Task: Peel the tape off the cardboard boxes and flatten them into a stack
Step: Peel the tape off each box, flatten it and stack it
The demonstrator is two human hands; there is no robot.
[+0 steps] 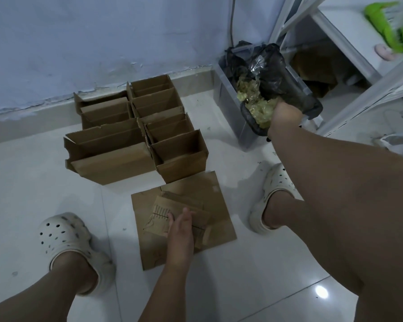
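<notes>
1. Fingers of the left hand lie straight, pressing a small flattened box onto the flattened cardboard between the feet.
2. The right hand is at the tape wad; its grip is hidden.
3. Risk: sticky tape clinging to skin could miss the bin.
4. The open boxes stand near the wall.

Fingers of the right hand hidden in crumpled tape; green object blurred, cut by the right edge.
</notes>
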